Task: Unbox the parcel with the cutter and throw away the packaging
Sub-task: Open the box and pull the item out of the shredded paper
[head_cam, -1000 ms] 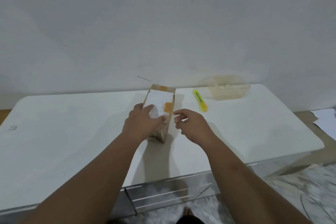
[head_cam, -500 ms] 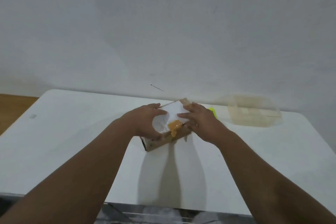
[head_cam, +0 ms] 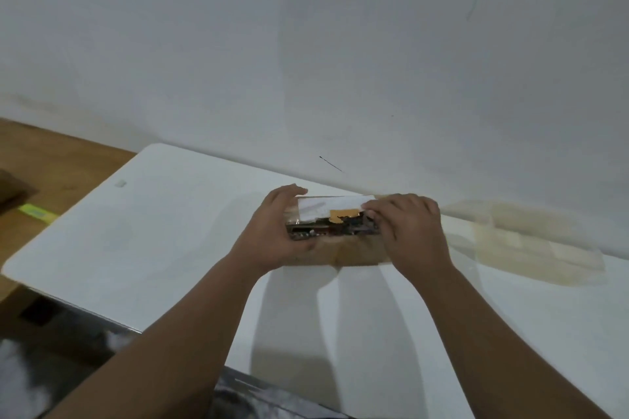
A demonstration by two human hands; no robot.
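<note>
A: Where is the parcel [head_cam: 335,235] right now?

B: It is held over the white surface [head_cam: 163,241], near the far edge by the wall. It is gripped at both ends. The left hand [head_cam: 272,231] is wrapped around the left end, and the right hand [head_cam: 408,231] is closed over the right end.

A: Has it been opened?

B: It looks partly opened. A long gap is seen along the top, and something dark can be seen inside. What it is cannot be told. A white label [head_cam: 326,207] and a torn bit of orange tape [head_cam: 342,214] are seen by the gap.

A: Is the cutter being used?

B: No. No cutter can be seen in this view. Nothing but the parcel is held by either grip.

A: What is left to be done?

B: Quite a lot, it seems. The thing inside has not been taken out yet. The brown packaging has not been thrown away. A clear plastic tub [head_cam: 531,248] is lying on the surface to the right, well apart from the parcel. No bin is seen.
</note>
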